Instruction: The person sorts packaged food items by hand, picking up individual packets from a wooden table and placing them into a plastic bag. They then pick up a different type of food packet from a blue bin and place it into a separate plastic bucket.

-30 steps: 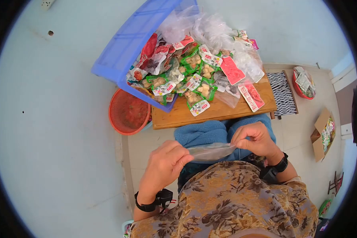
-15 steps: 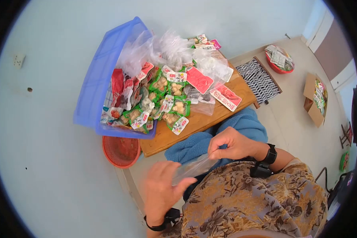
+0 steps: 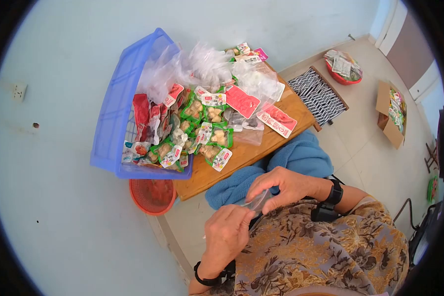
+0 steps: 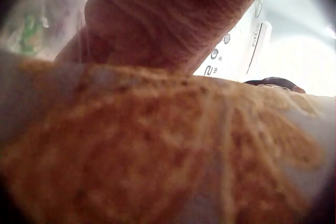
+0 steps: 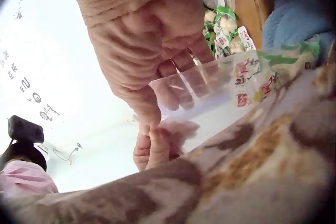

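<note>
Between the two hands is a clear plastic bag (image 5: 194, 92) with red lettering and green printing on it. My left hand (image 3: 227, 232) pinches one edge of it between thumb and fingers. The right hand (image 3: 284, 189) holds the bag from the other side, its thumb parted from its fingers, which show through the film in the right wrist view. Both hands are close together over the lap, in front of the flowered top (image 3: 325, 246). The left wrist view mostly has sleeve cloth (image 4: 115, 145), and the left fingertips are hidden there.
Ahead, a wooden table (image 3: 241, 158) bears a tipped blue basket (image 3: 153, 170), several green food packets (image 3: 214, 114), red packets (image 3: 242, 101) and crumpled clear bags (image 3: 209, 64). A red colander (image 3: 153, 197) stands below its left end. Rightward are a woven stool (image 3: 318, 96) and a cardboard box (image 3: 384, 101).
The bag, earlier stretched between the hands, is now bunched up as the hands have come together. The left hand let its fingers spread, then gripped again. The head view has turned.
</note>
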A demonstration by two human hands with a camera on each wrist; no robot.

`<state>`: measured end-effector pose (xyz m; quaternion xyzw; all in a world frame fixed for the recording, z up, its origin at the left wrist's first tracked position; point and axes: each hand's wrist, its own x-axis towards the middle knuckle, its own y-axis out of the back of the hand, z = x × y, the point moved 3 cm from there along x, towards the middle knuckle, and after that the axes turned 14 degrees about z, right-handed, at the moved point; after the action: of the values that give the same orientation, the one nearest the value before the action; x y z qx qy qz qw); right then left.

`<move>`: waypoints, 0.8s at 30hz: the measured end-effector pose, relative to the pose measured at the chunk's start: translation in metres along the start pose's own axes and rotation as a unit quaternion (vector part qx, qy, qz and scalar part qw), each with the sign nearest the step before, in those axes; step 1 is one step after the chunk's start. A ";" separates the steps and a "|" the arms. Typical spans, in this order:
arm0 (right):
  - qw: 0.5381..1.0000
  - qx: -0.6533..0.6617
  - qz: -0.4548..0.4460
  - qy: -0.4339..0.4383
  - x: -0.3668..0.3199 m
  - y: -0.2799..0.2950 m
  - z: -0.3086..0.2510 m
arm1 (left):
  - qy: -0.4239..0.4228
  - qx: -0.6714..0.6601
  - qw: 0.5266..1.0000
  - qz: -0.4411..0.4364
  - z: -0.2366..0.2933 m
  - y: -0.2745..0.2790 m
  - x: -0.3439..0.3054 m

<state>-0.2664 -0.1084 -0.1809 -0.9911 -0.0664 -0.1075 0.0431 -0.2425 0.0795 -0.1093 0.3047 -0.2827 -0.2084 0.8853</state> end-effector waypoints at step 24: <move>0.983 -0.042 -0.097 -0.151 -0.030 -0.003 0.061 | 0.262 -0.164 0.944 -0.118 -0.135 -0.063 0.011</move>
<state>-0.2829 -0.1027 -0.2463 -0.9857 -0.1635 0.0369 -0.0193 -0.1623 0.0848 -0.2352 0.2307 0.0349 -0.2674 0.9349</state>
